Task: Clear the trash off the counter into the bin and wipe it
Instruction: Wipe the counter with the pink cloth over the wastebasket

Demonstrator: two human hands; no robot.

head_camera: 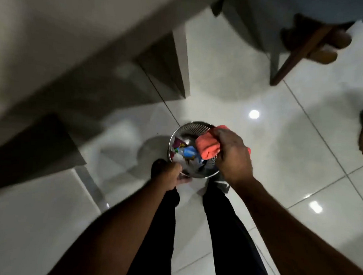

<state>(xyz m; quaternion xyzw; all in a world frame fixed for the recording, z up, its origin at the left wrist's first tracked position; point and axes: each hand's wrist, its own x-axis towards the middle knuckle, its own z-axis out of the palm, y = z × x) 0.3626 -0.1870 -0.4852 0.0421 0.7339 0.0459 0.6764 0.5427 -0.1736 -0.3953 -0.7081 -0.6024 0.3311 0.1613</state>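
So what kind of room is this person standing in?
Probably a home kitchen or dining area. Glossy white floor tiles, a pale counter beside them, and wooden furniture legs nearby. The blur hides finer detail.

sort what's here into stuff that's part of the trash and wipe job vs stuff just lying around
Part of the job:
- metal mesh bin, left hand at its rim
- trash in the bin
- orange cloth, gripped in the right hand
- counter

Just lying about:
- wooden chair leg
- brown shoes
- tiled floor
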